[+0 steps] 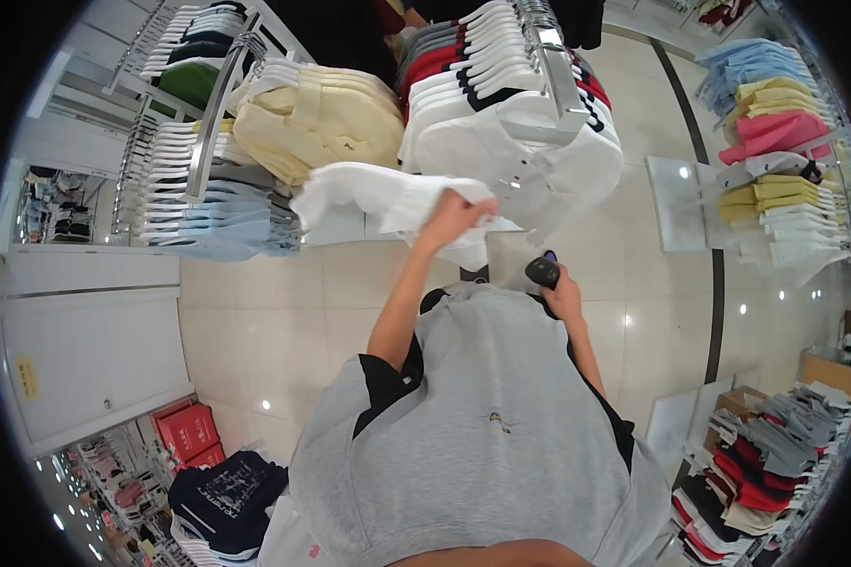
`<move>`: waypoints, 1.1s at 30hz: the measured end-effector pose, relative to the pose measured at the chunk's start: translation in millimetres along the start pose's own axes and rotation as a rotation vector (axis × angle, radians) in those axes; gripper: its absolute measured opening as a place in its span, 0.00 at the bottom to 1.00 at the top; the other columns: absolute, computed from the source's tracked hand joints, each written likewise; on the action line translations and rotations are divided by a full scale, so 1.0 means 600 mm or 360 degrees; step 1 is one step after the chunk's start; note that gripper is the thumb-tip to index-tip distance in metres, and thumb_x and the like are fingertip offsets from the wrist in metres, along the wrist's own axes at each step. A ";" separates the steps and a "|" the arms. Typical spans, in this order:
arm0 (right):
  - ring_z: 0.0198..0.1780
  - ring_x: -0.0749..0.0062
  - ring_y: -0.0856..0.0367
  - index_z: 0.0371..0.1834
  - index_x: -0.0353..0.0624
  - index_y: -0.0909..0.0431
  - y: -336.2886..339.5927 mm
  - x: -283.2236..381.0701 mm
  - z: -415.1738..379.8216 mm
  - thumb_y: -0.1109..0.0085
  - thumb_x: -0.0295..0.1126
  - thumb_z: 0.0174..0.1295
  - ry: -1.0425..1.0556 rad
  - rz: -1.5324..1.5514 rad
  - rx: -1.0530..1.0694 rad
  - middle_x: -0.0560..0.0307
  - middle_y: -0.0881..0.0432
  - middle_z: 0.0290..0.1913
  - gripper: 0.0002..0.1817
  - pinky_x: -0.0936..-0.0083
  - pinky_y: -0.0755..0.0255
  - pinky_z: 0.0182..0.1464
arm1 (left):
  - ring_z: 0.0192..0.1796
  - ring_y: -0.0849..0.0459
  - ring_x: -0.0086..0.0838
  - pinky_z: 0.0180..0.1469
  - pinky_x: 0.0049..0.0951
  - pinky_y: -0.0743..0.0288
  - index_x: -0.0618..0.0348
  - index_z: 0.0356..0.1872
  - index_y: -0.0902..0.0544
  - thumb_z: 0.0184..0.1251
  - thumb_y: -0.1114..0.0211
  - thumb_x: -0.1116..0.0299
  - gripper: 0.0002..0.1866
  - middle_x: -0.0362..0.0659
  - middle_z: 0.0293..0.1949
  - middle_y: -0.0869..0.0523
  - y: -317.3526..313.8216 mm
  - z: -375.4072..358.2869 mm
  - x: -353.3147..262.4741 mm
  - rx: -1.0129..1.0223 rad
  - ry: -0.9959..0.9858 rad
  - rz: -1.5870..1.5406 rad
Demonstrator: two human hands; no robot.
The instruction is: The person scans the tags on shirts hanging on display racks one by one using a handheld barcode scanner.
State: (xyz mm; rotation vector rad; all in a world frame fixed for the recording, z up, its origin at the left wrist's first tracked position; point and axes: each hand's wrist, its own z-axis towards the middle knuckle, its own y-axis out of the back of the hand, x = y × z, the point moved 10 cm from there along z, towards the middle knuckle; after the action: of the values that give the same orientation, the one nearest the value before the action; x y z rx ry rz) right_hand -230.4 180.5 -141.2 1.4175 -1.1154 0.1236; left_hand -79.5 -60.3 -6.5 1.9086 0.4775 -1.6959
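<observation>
A white garment (373, 194) hangs bunched from my left hand (454, 219), whose fingers are closed on the cloth. It spreads out to the left, in front of the yellow shirts (317, 118). Lower and to the right, my right hand (563, 295) is wrapped round a dark handheld device (542, 272) with a bit of purple at its far side. The white shirts (473, 137) on the front rack are just beyond my left hand. A grey garment (492, 406) covers my front.
Light blue shirts (217, 213) hang at the left. A white cabinet (95, 331) stands below them, near red boxes (187, 430). More clothes (780, 142) hang at the right, above a low white platform (676, 203). A dark shirt (227, 496) is at the lower left.
</observation>
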 end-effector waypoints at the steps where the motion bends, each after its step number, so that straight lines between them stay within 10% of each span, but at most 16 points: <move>1: 0.46 0.40 0.18 0.63 0.43 0.34 -0.004 0.011 0.001 0.37 0.33 0.50 0.0008 -0.0037 0.0025 0.36 0.17 0.43 0.34 0.52 0.25 0.48 | 0.26 0.22 0.17 0.27 0.20 0.28 0.61 0.38 0.17 0.68 0.37 0.66 0.08 0.36 0.27 0.15 -0.040 0.014 -0.022 0.0054 -0.0049 0.0016; 9: 0.48 0.39 0.19 0.61 0.39 0.32 0.012 0.014 -0.008 0.37 0.32 0.50 0.0040 0.0058 -0.0026 0.35 0.18 0.44 0.32 0.53 0.26 0.49 | 0.33 0.17 0.23 0.32 0.22 0.24 0.63 0.41 0.19 0.73 0.40 0.58 0.16 0.41 0.32 0.15 -0.113 0.136 -0.162 -0.0112 -0.0458 -0.0827; 14: 0.62 0.44 0.28 0.63 0.41 0.31 0.043 0.023 -0.012 0.34 0.30 0.48 0.0305 0.0074 -0.0305 0.41 0.32 0.66 0.34 0.60 0.30 0.62 | 0.36 0.15 0.27 0.33 0.24 0.22 0.64 0.43 0.20 0.73 0.42 0.51 0.22 0.44 0.33 0.16 -0.110 0.131 -0.169 -0.0119 -0.0468 -0.0957; 24: 0.62 0.47 0.25 0.68 0.44 0.32 0.013 0.056 0.075 0.30 0.26 0.43 0.0467 0.0174 -0.0297 0.42 0.44 0.74 0.42 0.62 0.30 0.63 | 0.37 0.14 0.31 0.35 0.27 0.22 0.66 0.44 0.21 0.73 0.45 0.46 0.27 0.45 0.36 0.15 -0.081 0.145 -0.174 -0.0295 -0.0555 -0.1226; 33: 0.44 0.68 0.20 0.70 0.44 0.35 -0.035 0.008 0.217 0.31 0.21 0.42 -0.0133 0.1340 0.0084 0.51 0.36 0.68 0.45 0.75 0.21 0.33 | 0.40 0.13 0.33 0.37 0.27 0.22 0.65 0.45 0.21 0.71 0.44 0.44 0.27 0.47 0.38 0.15 -0.084 0.163 -0.138 -0.0311 -0.0433 -0.1236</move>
State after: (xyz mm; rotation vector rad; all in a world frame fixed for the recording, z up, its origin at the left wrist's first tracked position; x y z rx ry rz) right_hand -283.4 66.7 -182.6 0.9206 -1.7299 0.6967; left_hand -198.9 -71.9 60.7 1.3913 1.3381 -2.2228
